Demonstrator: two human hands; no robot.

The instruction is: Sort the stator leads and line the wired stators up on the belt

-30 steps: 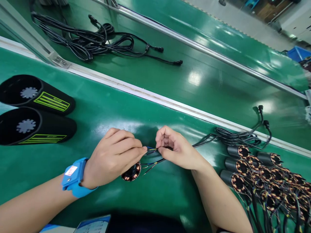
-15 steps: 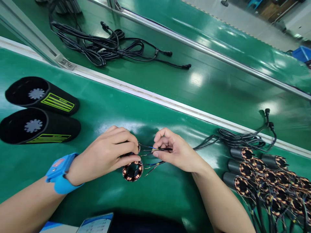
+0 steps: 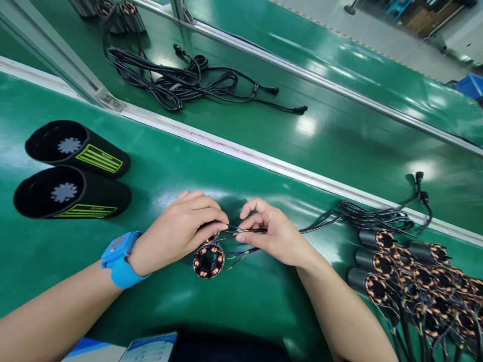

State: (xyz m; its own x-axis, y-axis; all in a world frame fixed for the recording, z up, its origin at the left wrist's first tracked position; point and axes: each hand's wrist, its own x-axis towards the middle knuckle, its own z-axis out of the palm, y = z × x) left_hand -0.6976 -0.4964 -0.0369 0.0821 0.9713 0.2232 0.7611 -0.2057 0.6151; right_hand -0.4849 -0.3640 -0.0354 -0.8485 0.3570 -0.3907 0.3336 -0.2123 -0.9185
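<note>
My left hand (image 3: 194, 218), with a blue band (image 3: 123, 259) on its wrist, pinches a thin wire (image 3: 231, 227) between thumb and fingertips. Just below it stands a motor stator (image 3: 209, 261) with copper windings in a ring. A second stator (image 3: 213, 237) is mostly hidden behind my left hand. My right hand (image 3: 262, 229) is closed on a black cable (image 3: 258, 231) whose thin coloured wires point left toward the stators. Another cable end (image 3: 247, 253) with bare-tipped wires lies just under my right hand, close to the front stator.
Two black tubular housings (image 3: 109, 193) with yellow-green labels lie at left. Many stators (image 3: 375, 289) with loose wires crowd the right. Coiled black cables (image 3: 370, 216) lie near the white rail (image 3: 226, 146), and more cables (image 3: 181, 83) beyond it. A screen (image 3: 149, 348) is at the bottom edge.
My left hand has moved right, off the stators, and its fingertips have come together on a wire near my right hand. My right hand has stayed nearly still. The view has shifted slightly.
</note>
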